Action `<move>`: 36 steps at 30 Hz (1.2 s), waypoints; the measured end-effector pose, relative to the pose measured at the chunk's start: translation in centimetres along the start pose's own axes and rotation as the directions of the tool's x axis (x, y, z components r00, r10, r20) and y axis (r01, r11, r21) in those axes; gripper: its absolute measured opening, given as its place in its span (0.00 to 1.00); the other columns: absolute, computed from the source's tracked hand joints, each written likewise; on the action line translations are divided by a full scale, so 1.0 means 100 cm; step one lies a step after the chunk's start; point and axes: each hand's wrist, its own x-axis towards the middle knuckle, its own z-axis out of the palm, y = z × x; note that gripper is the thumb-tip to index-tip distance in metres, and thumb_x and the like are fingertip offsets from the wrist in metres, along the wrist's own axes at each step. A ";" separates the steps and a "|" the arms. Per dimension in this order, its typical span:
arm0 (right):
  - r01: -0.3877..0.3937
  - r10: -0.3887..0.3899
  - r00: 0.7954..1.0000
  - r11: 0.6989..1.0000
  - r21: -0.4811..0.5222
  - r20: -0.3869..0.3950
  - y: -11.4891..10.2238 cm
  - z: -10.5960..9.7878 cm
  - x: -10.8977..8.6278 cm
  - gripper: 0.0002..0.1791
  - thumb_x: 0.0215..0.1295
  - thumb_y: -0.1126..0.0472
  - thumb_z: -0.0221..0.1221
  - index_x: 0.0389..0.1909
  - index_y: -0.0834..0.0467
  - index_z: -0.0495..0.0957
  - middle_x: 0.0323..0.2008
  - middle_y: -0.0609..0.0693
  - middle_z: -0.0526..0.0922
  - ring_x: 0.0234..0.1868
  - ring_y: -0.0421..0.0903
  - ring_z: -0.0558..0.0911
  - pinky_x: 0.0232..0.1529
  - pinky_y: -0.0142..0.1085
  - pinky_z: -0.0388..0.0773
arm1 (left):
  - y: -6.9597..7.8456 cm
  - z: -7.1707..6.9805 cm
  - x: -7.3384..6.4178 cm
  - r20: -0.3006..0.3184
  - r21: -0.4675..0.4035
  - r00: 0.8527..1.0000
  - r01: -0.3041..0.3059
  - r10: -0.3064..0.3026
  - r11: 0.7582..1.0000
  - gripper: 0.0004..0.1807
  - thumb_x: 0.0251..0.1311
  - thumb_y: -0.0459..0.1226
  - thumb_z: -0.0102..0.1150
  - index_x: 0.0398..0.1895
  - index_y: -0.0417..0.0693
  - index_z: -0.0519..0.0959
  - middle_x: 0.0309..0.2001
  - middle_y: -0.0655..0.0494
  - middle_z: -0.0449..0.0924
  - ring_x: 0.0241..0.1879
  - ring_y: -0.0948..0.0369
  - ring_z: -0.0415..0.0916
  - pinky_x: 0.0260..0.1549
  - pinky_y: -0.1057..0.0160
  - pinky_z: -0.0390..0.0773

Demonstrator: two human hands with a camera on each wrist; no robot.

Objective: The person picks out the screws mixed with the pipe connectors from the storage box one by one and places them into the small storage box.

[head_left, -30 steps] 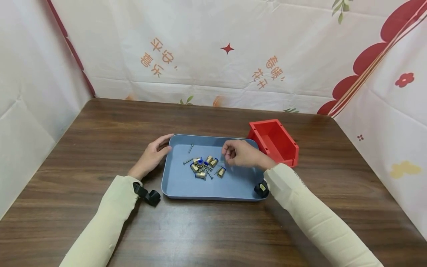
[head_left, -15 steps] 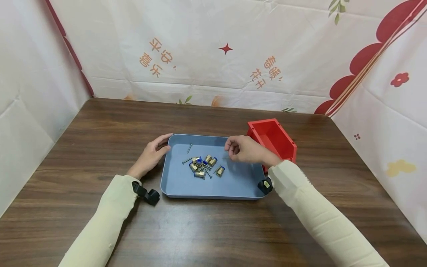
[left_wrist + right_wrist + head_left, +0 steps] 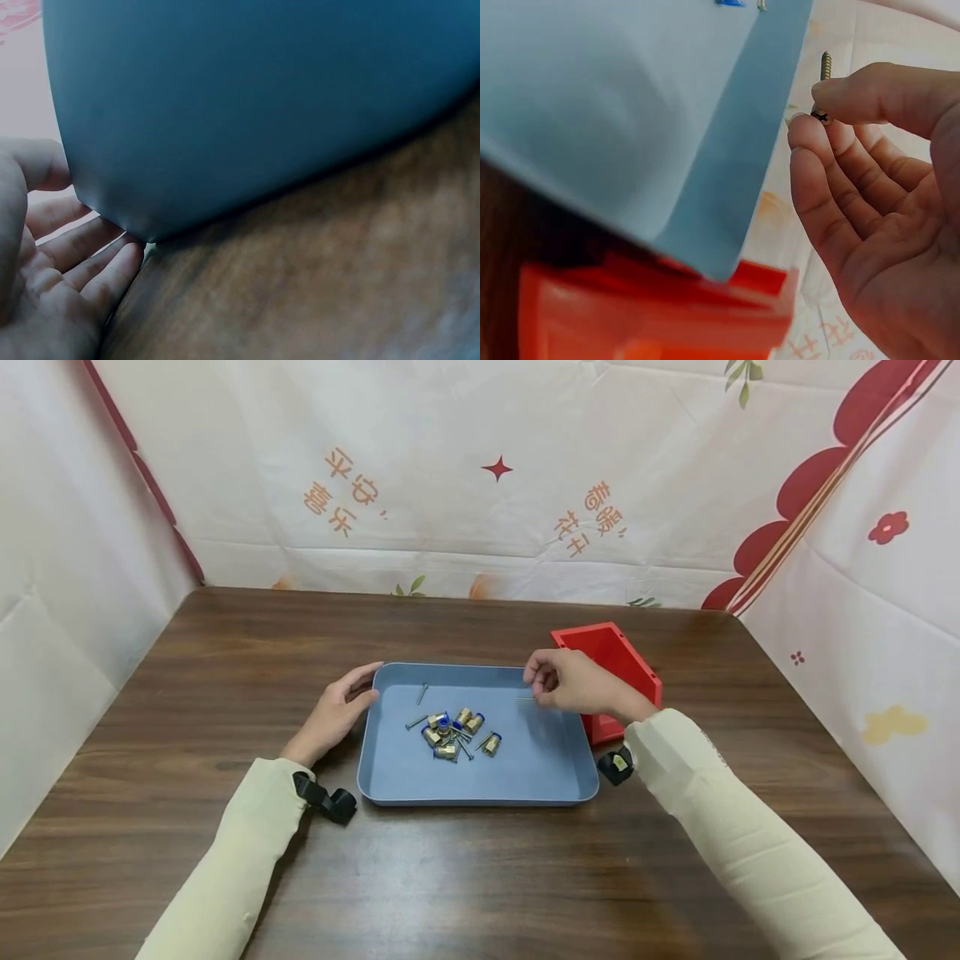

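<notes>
My right hand (image 3: 576,681) is over the back right of the blue-grey tray (image 3: 525,777). Thumb and fingertips pinch a screw (image 3: 826,66), its cross-slot head and threaded tip both showing in the right wrist view. My left hand (image 3: 327,717) rests at the tray's far left corner; the left wrist view has its fingers (image 3: 79,244) laid fairly straight against the tray's outer wall. Inside the tray, several brass fittings with blue collars (image 3: 491,744) lie heaped with several screws. One screw (image 3: 422,694) lies apart near the back edge.
A red open-front bin (image 3: 611,647) stands against the tray's right side, partly hidden behind my right hand and wrist. The wooden table (image 3: 420,877) extends around the tray, and a printed cloth (image 3: 450,527) hangs behind it.
My right hand has moved right and back, away from the pile toward the red bin, with the screw still pinched. My left hand stays at the tray's corner.
</notes>
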 end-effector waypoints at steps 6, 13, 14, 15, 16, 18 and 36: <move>-0.014 0.014 0.999 1.000 -0.015 -0.028 0.007 -0.013 -0.006 0.12 0.54 0.72 0.63 0.40 0.61 0.74 0.31 0.51 0.78 0.33 0.47 0.76 0.40 0.36 0.78 | 0.000 0.000 0.000 -0.003 0.015 1.000 -0.002 0.002 1.000 0.26 0.71 0.34 0.44 0.71 0.40 0.58 0.67 0.37 0.63 0.65 0.45 0.63 0.60 0.49 0.66; -0.030 0.028 0.999 0.999 -0.043 -0.040 0.013 -0.024 -0.013 0.10 0.56 0.72 0.60 0.39 0.63 0.76 0.31 0.52 0.77 0.34 0.47 0.75 0.39 0.34 0.77 | 0.000 -0.001 0.001 -0.005 0.016 1.000 -0.013 0.013 1.000 0.26 0.71 0.34 0.44 0.71 0.39 0.58 0.67 0.36 0.63 0.65 0.44 0.63 0.60 0.50 0.66; -0.036 0.035 0.999 0.998 -0.045 -0.041 0.014 -0.026 -0.015 0.09 0.57 0.72 0.60 0.39 0.63 0.76 0.32 0.52 0.77 0.33 0.47 0.75 0.38 0.33 0.77 | 0.000 -0.001 0.000 -0.002 0.017 1.000 -0.013 0.013 1.000 0.26 0.71 0.34 0.44 0.71 0.39 0.58 0.67 0.36 0.63 0.65 0.44 0.63 0.61 0.50 0.66; -0.042 0.040 0.998 0.998 -0.043 -0.040 0.015 -0.028 -0.016 0.09 0.57 0.71 0.60 0.39 0.64 0.77 0.32 0.53 0.77 0.33 0.47 0.75 0.37 0.32 0.77 | 0.000 -0.001 0.000 -0.001 0.014 1.000 -0.010 0.010 1.000 0.26 0.71 0.34 0.44 0.71 0.39 0.58 0.67 0.36 0.63 0.66 0.44 0.62 0.61 0.49 0.65; -0.048 0.047 0.998 0.998 -0.040 -0.039 0.017 -0.030 -0.017 0.08 0.58 0.71 0.59 0.39 0.64 0.77 0.32 0.53 0.77 0.32 0.47 0.75 0.36 0.32 0.77 | 0.001 -0.001 0.000 0.000 0.011 1.000 -0.007 0.007 1.000 0.26 0.71 0.34 0.44 0.71 0.39 0.58 0.67 0.36 0.62 0.66 0.44 0.62 0.61 0.48 0.65; -0.067 0.065 0.997 0.997 -0.040 -0.037 0.021 -0.033 -0.018 0.07 0.59 0.71 0.59 0.39 0.63 0.79 0.33 0.54 0.79 0.31 0.47 0.76 0.35 0.31 0.77 | 0.001 -0.001 0.000 0.001 0.011 1.000 -0.005 0.005 1.000 0.26 0.71 0.33 0.44 0.71 0.39 0.58 0.67 0.36 0.62 0.66 0.44 0.62 0.62 0.47 0.64; -0.172 0.167 0.980 0.984 -0.041 -0.109 0.053 -0.056 -0.033 0.12 0.60 0.69 0.57 0.44 0.65 0.81 0.39 0.59 0.82 0.35 0.50 0.75 0.34 0.32 0.76 | 0.001 -0.001 0.000 -0.001 0.007 1.000 -0.011 0.011 1.000 0.26 0.71 0.33 0.43 0.71 0.38 0.58 0.67 0.36 0.62 0.66 0.44 0.62 0.62 0.45 0.63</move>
